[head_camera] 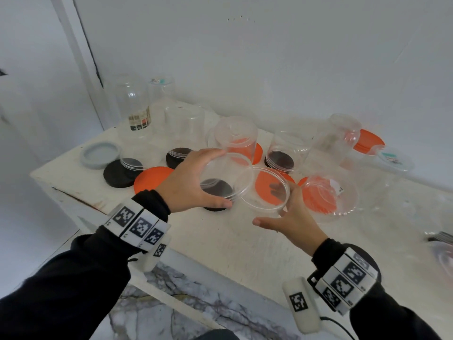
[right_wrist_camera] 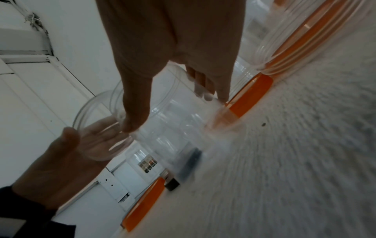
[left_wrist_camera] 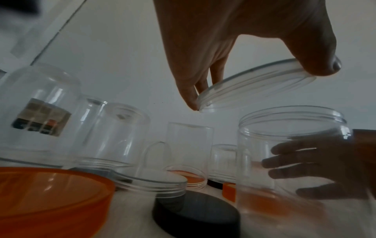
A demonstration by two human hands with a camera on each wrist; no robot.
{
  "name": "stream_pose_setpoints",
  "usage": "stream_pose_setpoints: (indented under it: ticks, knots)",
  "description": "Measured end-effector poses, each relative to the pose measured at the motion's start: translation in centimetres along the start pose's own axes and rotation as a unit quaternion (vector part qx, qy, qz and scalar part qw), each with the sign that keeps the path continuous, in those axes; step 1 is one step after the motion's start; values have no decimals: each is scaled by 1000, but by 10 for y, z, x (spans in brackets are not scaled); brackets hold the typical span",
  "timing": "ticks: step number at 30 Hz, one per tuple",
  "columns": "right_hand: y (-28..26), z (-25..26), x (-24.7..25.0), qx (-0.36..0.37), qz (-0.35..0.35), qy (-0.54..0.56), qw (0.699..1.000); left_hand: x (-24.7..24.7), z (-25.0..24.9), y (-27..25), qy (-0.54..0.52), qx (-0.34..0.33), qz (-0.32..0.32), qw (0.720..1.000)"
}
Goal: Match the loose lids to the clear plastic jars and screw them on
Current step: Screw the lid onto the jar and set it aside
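Head view: left hand (head_camera: 188, 177) grips clear lid (left_wrist_camera: 256, 83) by rim, right hand (head_camera: 291, 217) wraps open clear jar (left_wrist_camera: 289, 154), w/ lid just above jar mouth.

Both hands (head_camera: 188, 179) (head_camera: 291, 217) curled, gripping.

A worn white table (head_camera: 220, 241) against a white wall (head_camera: 269, 57) — marbled floor (head_camera: 171, 303) below.

Scuffed cream-painted wooden desk (head_camera: 220, 241) set against plain white wall (head_camera: 269, 57). White door frame with dark crack (head_camera: 81, 45) left of desk. Grey-veined marble floor (head_camera: 171, 303) below desk's near edge. Soft, even daylight.
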State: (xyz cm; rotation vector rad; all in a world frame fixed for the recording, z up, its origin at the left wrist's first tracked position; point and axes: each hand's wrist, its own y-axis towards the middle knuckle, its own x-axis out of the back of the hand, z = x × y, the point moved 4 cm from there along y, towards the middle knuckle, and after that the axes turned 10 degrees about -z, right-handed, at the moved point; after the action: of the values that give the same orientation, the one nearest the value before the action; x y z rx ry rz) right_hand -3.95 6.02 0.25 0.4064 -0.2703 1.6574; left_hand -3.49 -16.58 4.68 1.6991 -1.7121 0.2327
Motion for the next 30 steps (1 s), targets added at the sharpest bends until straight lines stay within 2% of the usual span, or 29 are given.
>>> stream_pose_setpoints:
  ticks: [9, 15, 20, 23, 26, 30]
  knots:
    - [4, -8, -4, 2, -19, 39, 999, -36, -40, 23, 21, -112, 56, 992]
    - [4, -8, -5, 12, -34, 38, 999, -48, -50, 39, 87, -106, 127, 982]
    - [4, -11, -4, 23, -31, 29, 999, -48, -49, 40, 61, -111, 136, 983]
    - [4, -11, -4, 25, -26, 14, 999, -49, -43, 39, 41, -82, 139, 986]
    - [-1, -5, -5, 57, -11, 0, 998, -48, -24, 36, -24, -34, 147, 988]
    - [-4, 29, 8, 99, -23, -19, 995, -51, 4, 24, -124, 46, 156, 979]
